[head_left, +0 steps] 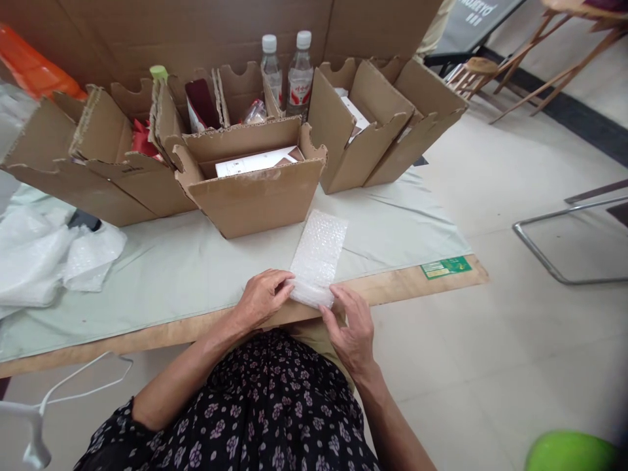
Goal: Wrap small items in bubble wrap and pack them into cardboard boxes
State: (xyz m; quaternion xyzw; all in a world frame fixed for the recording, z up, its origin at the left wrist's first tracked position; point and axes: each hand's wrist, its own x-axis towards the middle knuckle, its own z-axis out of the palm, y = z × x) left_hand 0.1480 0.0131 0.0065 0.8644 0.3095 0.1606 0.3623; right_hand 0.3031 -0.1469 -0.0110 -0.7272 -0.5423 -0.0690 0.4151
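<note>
A strip of clear bubble wrap (pixel 324 245) lies on the cloth-covered table, its near end folded or rolled over at the table's front edge. My left hand (pixel 265 296) pinches the left side of that near end between thumb and fingers. On the right side, my right hand (pixel 349 322) grips the same end, thumb below and fingers above. Whether anything is wrapped inside the fold I cannot tell. Beyond the strip stands a cardboard box (pixel 265 203) with a white carton (pixel 258 161) in it.
More open cardboard boxes (pixel 363 140) line the back, with two plastic bottles (pixel 300 75) among them. Loose bubble wrap (pixel 36 255) is heaped at the left. A green card (pixel 446 267) lies at the table's right end. A white hanger (pixel 36 412) is at lower left.
</note>
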